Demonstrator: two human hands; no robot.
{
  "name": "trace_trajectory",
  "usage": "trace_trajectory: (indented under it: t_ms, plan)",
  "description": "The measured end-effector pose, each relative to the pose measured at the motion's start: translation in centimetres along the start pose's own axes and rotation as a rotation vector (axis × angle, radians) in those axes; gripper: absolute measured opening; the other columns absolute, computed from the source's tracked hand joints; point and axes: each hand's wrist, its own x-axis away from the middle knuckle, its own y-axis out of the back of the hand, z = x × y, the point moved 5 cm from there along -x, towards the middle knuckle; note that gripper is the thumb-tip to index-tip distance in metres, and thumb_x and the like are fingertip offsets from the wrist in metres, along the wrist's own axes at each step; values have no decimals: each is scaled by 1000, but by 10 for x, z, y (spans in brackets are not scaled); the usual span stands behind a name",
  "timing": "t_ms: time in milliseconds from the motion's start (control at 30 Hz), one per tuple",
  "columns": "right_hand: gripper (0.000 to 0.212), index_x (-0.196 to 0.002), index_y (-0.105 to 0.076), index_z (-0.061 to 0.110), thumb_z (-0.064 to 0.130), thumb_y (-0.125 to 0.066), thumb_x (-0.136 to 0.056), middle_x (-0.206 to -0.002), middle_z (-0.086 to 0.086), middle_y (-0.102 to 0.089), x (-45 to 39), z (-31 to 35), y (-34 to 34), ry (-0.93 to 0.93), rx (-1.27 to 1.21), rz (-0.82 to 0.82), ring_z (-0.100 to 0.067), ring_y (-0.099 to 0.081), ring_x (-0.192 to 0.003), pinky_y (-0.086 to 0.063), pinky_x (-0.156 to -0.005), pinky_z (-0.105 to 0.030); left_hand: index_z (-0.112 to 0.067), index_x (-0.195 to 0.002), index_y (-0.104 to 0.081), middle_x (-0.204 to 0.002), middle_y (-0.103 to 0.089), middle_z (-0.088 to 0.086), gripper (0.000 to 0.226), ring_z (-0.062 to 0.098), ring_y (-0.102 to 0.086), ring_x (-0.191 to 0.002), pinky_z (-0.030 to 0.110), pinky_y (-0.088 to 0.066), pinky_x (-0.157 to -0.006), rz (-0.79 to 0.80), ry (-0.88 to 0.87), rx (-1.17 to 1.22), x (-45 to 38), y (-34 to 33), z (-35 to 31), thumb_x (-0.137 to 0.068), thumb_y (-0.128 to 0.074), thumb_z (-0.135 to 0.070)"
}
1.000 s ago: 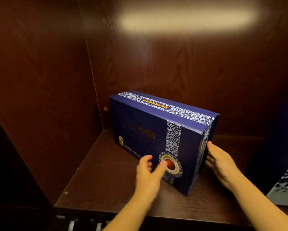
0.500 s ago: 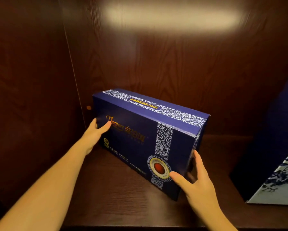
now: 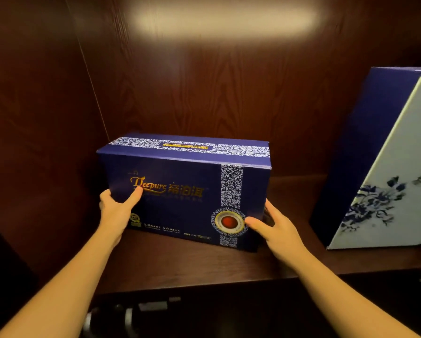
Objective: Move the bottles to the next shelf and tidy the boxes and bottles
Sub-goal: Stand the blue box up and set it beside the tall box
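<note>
A dark blue box (image 3: 180,189) with gold lettering, white patterned bands and a red round emblem lies lengthwise on the dark wooden shelf (image 3: 204,264), near the left rear corner. My left hand (image 3: 116,208) holds its left end, thumb across the front face. At the right end my right hand (image 3: 275,228) grips the box, thumb beside the emblem and fingers around the side. A taller blue and white box (image 3: 387,172) with a blue flower print stands at the right. No bottles can be made out on this shelf.
The cabinet's left wall (image 3: 41,142) and back panel (image 3: 216,81) close in the shelf. Bottle tops (image 3: 131,313) show dimly below the shelf's front edge. A gap of bare shelf lies between the two boxes.
The box has turned from a slant to nearly square with the back panel. My left hand went from the front emblem to the left end. The right hand now grips the right end.
</note>
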Motion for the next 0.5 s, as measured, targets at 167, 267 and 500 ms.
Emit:
trace_trajectory:
  t_ms: [167, 267, 500]
  plan:
    - [38, -121, -62, 43, 38, -70, -84, -109, 12, -70, 16, -26, -5, -117, -110, -4, 6, -61, -72, -44, -58, -12, -17, -127, -44, -132, -42, 11, 72, 20, -46, -106, 35, -41, -88, -32, -29, -143, 45, 28, -1, -69, -78, -43]
    - [30, -116, -64, 44, 37, -67, -87, -110, 15, -70, 20, -34, -4, -136, -124, -49, 2, -65, -86, -47, -72, -18, -15, -114, -47, -125, -44, 15, 56, 22, -47, -97, 36, -40, -84, -64, -55, -186, 68, 36, -3, -72, -77, -37]
    - [28, -112, -55, 45, 35, -65, -89, -83, 46, -62, 32, -39, 10, -161, -93, -130, 24, -56, -85, -44, -68, -3, -9, -109, -43, -120, -42, 17, 52, 24, -44, -94, 38, -39, -81, -70, -77, -250, 99, 34, -10, -76, -75, -32]
